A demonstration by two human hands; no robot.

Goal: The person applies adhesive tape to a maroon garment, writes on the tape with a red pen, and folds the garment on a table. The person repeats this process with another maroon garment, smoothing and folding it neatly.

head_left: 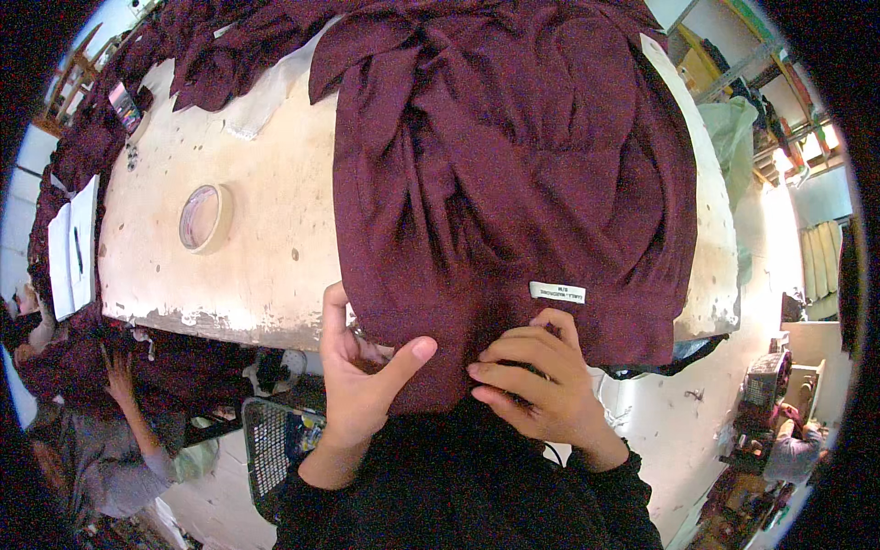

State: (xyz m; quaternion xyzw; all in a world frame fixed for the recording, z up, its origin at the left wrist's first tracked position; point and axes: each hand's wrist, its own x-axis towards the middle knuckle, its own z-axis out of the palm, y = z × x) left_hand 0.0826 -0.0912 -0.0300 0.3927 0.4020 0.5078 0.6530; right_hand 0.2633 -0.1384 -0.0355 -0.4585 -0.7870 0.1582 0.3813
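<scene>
A dark maroon garment (536, 179) lies gathered across the wooden table and reaches down to the near edge. My left hand (371, 371) grips the garment's lower left edge, thumb on top and the other fingers at or under the cloth. My right hand (543, 378) has its fingers bent against the waistband-like lower part, pinching cloth near the middle; the exact fingertip contact is partly hidden. Just above my right hand, a small white fabric label (557, 293) with writing is attached to the garment.
A roll of masking tape (206, 218) lies on the table (268, 289), left of the garment. Farther left are an open notebook (72, 247) with a pen, a phone (124, 108) and more maroon cloth (227, 51). A co-worker's hand (120, 375) rests on cloth at lower left, beside a plastic crate (268, 447).
</scene>
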